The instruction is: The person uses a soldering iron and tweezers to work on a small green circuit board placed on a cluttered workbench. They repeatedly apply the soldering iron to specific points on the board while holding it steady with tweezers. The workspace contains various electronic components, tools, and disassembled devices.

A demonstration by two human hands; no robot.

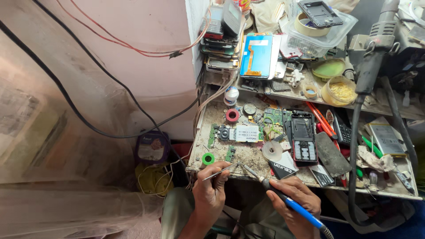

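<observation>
Blue-handled soldering iron [283, 197] gripped in right hand [294, 199], thin metal tweezers [220, 171] pinched by left hand [211, 190]; tips nearly meet (near small green circuit board [230, 154]).

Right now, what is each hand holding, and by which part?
Left hand pinches tweezers at their rear end. Right hand grips a soldering iron by its blue handle.

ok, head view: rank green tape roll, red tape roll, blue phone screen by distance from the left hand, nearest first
From the left hand:
1. Green tape roll, at the bench's front edge, just above the hand.
2. Red tape roll, farther back on the lower bench, slightly right.
3. Blue phone screen, leaning on the upper shelf, farthest back.
</observation>
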